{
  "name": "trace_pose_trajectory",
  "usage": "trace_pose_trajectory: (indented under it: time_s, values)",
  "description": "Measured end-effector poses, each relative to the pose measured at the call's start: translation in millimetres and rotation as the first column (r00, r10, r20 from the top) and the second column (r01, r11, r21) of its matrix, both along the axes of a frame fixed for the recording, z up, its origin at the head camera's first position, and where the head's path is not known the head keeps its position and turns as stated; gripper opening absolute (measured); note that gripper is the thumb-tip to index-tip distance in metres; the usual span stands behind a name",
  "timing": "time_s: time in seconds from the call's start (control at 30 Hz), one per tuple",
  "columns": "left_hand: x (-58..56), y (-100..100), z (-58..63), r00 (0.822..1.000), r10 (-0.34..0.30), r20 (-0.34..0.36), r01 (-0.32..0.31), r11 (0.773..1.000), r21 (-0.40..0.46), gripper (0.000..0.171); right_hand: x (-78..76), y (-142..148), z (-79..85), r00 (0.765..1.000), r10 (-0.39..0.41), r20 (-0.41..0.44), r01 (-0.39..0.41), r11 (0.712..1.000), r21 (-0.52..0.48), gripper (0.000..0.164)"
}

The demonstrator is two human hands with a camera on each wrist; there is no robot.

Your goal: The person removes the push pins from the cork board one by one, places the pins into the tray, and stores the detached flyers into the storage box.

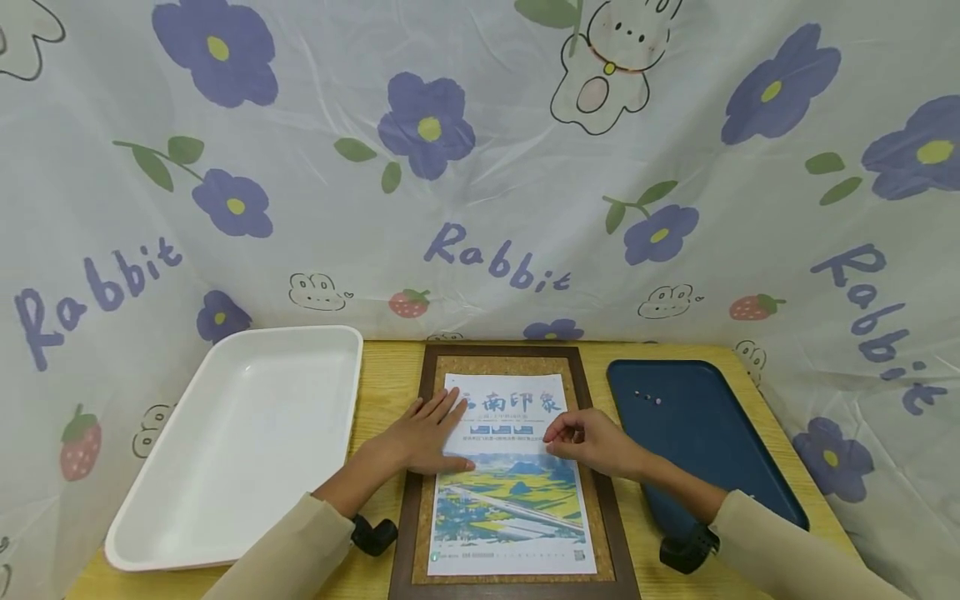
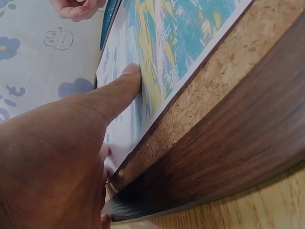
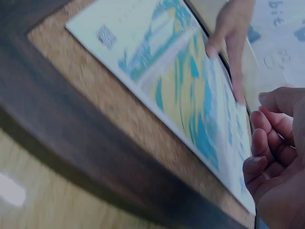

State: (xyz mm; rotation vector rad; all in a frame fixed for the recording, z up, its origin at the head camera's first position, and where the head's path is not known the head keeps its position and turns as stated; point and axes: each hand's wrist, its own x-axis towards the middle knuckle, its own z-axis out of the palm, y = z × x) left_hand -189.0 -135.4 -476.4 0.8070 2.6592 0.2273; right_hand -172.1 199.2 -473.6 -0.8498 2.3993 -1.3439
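Note:
A printed poster sheet (image 1: 510,500) with a yellow, green and blue landscape lies on a cork board (image 1: 600,533) in a dark brown frame (image 1: 407,533). My left hand (image 1: 427,440) rests with spread fingers over the poster's upper left edge, its thumb (image 2: 125,86) lying on the printed picture. Over the poster's right edge is my right hand (image 1: 596,443), fingers loosely curled. Its thumb (image 3: 276,101) stands apart from the index fingertip, and nothing shows between them. A small dark dot (image 1: 453,381) marks the sheet's top left corner.
A large white tray (image 1: 247,442) stands left of the board. On the right lies a dark blue tray (image 1: 705,425) with several tiny pieces (image 1: 648,397) near its far left corner. All sit on a wood-grain table (image 1: 386,367), with a printed curtain (image 1: 495,208) behind.

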Motion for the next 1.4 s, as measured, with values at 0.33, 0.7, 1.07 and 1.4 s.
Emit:
trace_pose_trajectory:
  time_s: [0.33, 0.7, 1.07, 1.4]
  values:
    - [-1.6, 1, 5.0, 1.0, 0.015, 0.011, -0.015, 1.0, -0.001, 0.101, 13.1, -32, -7.2, 0.986, 0.165, 0.0, -0.165, 0.986, 0.006, 0.01]
    - [-6.6, 1, -3.5, 1.0, 0.024, 0.005, -0.024, 0.999, -0.023, 0.099, 30.2, -71, -13.7, 0.959, 0.278, 0.048, -0.277, 0.961, -0.021, 0.006]
    - [-4.1, 3, 4.6, 1.0, 0.018, -0.001, -0.018, 1.0, -0.023, 0.097, 42.7, -102, -17.5, 0.939, 0.345, 0.006, -0.345, 0.939, -0.008, 0.008]
    - [-2.7, 3, 4.1, 1.0, 0.022, -0.021, -0.023, 0.999, -0.033, 0.097, 54.2, -122, -23.0, 0.923, 0.381, -0.062, -0.376, 0.924, 0.076, 0.008]
